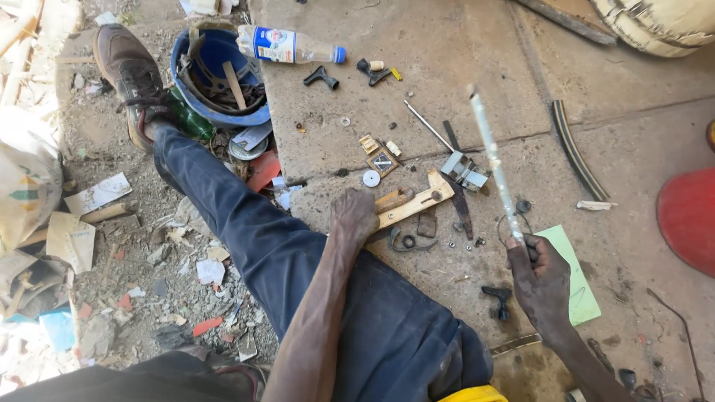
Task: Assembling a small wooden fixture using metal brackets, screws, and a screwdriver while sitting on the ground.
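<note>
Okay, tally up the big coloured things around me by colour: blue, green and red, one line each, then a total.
Blue: 1, the bowl of scrap
Green: 1, the paper sheet
Red: 1, the round piece at the right edge
Total: 3

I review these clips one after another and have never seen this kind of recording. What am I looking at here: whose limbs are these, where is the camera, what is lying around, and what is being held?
There is no machine: a person sits on the ground, and the single camera is worn on their head, looking down. The leg in dark trousers is theirs. The right hand grips a long thin metal rod, pointing away and blurred. The left hand rests closed on a wooden-handled tool lying on the concrete slab. Around it lie small metal parts, washers and black handles. Farther off are a plastic bottle, a blue helmet full of tools, and a green card by the right hand.
</note>
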